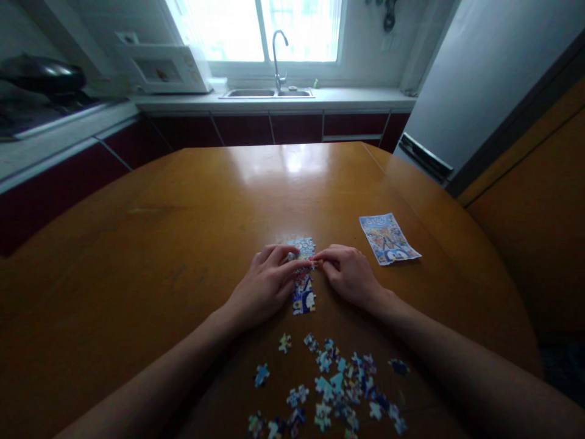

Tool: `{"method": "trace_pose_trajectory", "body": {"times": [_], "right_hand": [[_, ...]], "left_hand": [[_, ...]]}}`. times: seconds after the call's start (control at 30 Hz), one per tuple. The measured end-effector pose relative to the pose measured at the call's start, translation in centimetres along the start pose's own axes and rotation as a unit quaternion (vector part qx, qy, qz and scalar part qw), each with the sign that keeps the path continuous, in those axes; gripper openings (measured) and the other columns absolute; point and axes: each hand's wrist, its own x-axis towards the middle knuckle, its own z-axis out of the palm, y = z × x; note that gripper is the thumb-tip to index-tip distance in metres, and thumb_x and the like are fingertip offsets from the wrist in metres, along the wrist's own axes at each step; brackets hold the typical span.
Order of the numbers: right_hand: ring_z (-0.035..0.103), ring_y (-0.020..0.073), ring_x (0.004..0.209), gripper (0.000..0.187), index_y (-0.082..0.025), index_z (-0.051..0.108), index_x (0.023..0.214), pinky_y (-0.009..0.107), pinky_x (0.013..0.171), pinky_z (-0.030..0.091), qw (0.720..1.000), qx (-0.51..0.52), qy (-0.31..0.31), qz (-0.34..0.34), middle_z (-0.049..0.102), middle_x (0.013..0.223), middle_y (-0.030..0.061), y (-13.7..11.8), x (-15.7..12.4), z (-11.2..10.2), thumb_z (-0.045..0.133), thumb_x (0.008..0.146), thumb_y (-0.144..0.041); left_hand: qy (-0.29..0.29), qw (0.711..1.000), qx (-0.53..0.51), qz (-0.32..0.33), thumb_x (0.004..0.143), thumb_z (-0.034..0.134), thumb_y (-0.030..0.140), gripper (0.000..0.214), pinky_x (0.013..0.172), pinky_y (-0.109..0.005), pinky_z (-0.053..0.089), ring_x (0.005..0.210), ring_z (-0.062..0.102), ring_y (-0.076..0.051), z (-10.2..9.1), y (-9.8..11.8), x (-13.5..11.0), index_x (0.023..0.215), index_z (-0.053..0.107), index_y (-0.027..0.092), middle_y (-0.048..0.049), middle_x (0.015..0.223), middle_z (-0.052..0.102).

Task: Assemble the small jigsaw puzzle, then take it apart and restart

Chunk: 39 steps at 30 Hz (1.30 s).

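Observation:
A partly joined jigsaw puzzle [302, 299] lies as a narrow upright strip on the wooden table, its right edge showing knobs. My left hand [269, 277] rests over the strip's left side, fingers stretched across its middle and hiding part of it. At the strip's right edge, my right hand [350, 273] has thumb and forefinger pinched on a small puzzle piece [315, 264], mostly covered by the fingertips. Nearer to me, many loose puzzle pieces [338, 384] are scattered in a heap, with a yellow-green piece [284, 343] and a blue piece [262, 375] lying apart to the left.
A printed picture sheet [390, 239] lies on the table [183, 207] to the right of my right hand. Beyond the far table edge are a counter with a sink [250, 93], a faucet [276, 61] and a white microwave [167, 68]. A fridge [484, 79] stands at the right.

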Motion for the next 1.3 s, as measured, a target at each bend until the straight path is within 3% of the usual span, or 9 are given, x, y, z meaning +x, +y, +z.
{"method": "trace_pose_trajectory", "body": {"times": [0.97,1.3], "right_hand": [[0.069,0.0207,0.085,0.021,-0.026,0.080,0.090,0.033,0.078,0.048,1.000,-0.020,-0.013,0.007,0.078,0.091,0.0042,-0.11,0.10,-0.14,0.061,0.089,-0.018],[0.070,0.0211,0.087,0.021,-0.026,0.080,0.092,0.034,0.080,0.049,0.999,-0.028,-0.015,-0.002,0.078,0.092,0.0039,0.11,0.21,-0.25,0.062,0.089,-0.018]], "left_hand": [[0.000,1.000,-0.002,0.003,0.103,0.051,0.032,0.037,0.106,-0.052,0.041,0.124,0.045,-0.028,0.27,-0.20,0.05,0.138,0.058,0.042,-0.0040,0.133,0.056],[0.002,1.000,0.004,0.006,0.103,0.052,0.031,0.035,0.107,-0.051,0.040,0.123,0.046,-0.028,0.11,-0.01,0.22,0.136,0.060,0.038,-0.0046,0.132,0.057]]}}
